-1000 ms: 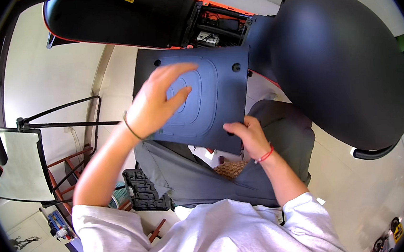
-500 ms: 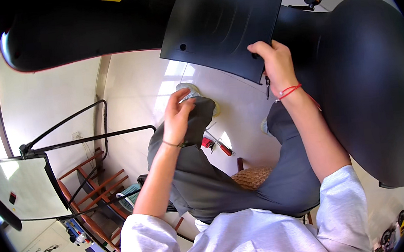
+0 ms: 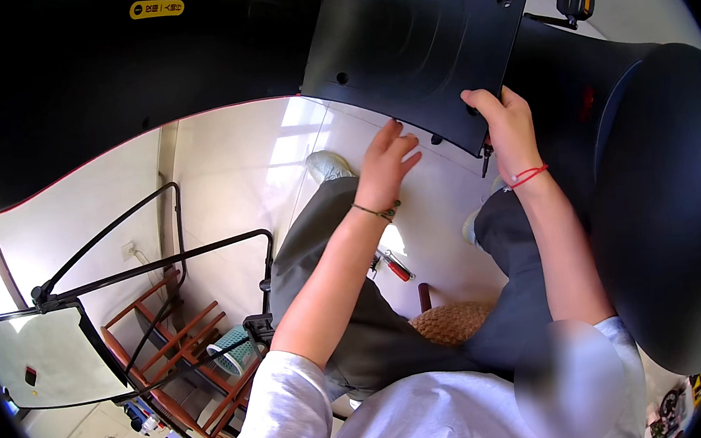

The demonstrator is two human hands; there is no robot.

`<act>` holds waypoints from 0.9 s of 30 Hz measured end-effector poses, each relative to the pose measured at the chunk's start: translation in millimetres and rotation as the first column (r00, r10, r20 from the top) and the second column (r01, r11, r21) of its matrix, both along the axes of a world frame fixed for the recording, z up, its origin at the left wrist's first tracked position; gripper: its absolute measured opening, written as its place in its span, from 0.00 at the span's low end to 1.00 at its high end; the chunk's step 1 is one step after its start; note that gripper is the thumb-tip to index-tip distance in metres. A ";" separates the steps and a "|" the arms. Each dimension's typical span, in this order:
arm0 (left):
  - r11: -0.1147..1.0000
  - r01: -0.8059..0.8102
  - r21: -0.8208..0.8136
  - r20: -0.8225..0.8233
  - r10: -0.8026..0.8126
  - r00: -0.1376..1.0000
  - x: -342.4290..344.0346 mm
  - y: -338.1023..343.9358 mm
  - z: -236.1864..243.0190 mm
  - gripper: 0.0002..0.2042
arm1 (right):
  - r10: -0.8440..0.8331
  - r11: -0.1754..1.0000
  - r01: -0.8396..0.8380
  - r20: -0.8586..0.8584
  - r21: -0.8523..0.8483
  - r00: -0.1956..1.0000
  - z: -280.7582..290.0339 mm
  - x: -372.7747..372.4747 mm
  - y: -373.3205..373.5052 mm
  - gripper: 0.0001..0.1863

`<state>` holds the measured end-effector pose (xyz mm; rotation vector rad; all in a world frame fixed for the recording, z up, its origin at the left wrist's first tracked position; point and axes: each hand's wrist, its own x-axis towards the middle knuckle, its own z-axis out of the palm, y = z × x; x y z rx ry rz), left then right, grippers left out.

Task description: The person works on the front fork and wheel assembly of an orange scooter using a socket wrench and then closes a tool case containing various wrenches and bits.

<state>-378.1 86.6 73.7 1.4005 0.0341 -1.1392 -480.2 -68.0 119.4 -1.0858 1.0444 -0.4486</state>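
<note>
A black plastic panel (image 3: 427,41) with round screw holes near its corners lies across the black vehicle body (image 3: 213,72) at the top. My right hand (image 3: 509,126) grips the panel's near right corner, thumb on the upper face and fingers curled beneath. Just below that corner hangs a small dark key-like piece (image 3: 487,159). My left hand (image 3: 383,166) is by the panel's near edge, its fingers apart and holding nothing; whether a fingertip touches the edge I cannot tell.
A red-handled screwdriver (image 3: 399,269) lies on the floor between my legs. To the right bulges a large rounded black part (image 3: 666,208), with a pedal (image 3: 576,3) beyond the panel. Wooden chairs (image 3: 182,342), a teal basket (image 3: 233,350) and a black-framed windshield (image 3: 54,353) stand left.
My left hand has moved right and up, to the panel's near edge. The right hand keeps its grip on the corner. The whole view has shifted, with the panel now further right.
</note>
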 end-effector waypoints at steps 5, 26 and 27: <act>0.995 0.093 0.027 -0.018 -0.092 0.996 -9.6 -0.6 -7.5 0.33 | 0.044 0.999 -0.043 -0.069 0.014 0.997 -11.1 -5.1 -8.4 0.12; 0.998 0.027 0.065 -0.136 -0.018 0.991 -8.1 16.4 -0.6 0.29 | 0.093 0.992 -0.082 -0.111 0.097 0.989 -25.3 -5.3 -6.0 0.12; 0.998 0.024 0.065 -0.140 -0.015 0.990 -8.0 16.8 -0.2 0.29 | 0.100 0.992 -0.089 -0.128 0.086 0.987 -22.0 -4.0 -6.0 0.12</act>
